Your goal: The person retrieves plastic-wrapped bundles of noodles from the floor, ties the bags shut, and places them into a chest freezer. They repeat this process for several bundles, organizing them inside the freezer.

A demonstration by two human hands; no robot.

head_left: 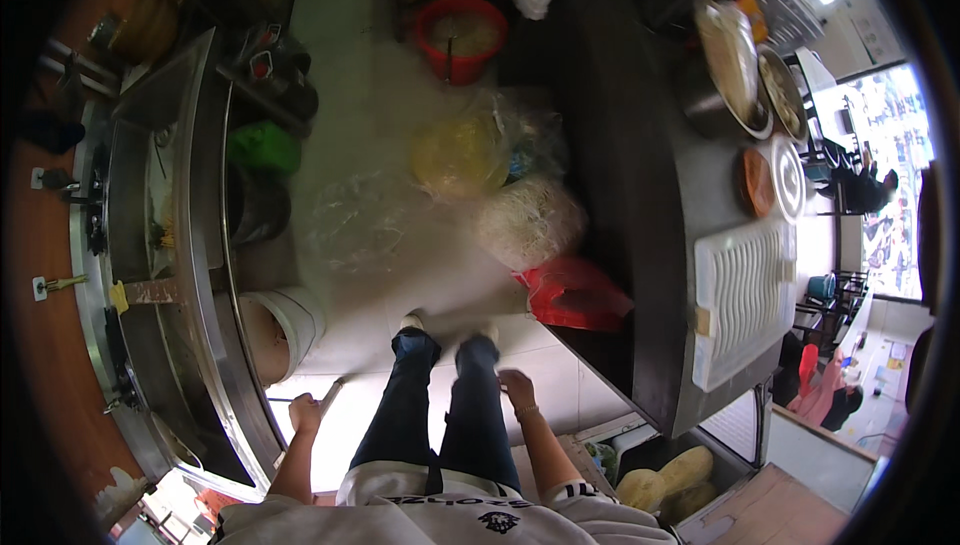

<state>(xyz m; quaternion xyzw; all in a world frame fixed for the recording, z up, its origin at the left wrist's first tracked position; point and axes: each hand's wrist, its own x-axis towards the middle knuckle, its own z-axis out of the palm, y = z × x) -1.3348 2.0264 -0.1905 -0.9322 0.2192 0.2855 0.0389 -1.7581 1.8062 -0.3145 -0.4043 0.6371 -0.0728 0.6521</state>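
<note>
My left hand [304,413] hangs beside my left leg, its fingers closed round a narrow, flat, stick-like thing [331,392] that points forward and right. Its exact kind I cannot make out. By my right thigh hangs my right hand [516,390], with a bracelet at the wrist; its fingers are curled and partly hidden, and I cannot tell whether they hold anything. A pale bucket [290,330] stands on the floor just ahead of my left hand. Beyond my right hand, a red plastic bag [575,295] lies against the dark counter side.
On the floor ahead lie clear bags with yellow [450,157] and pale [530,220] contents, and a red basin [460,40]. A steel sink [215,295] runs along the left. The right counter [680,365] bears a white ridged tray [742,300] and pots. Gourds [670,480] sit lower right.
</note>
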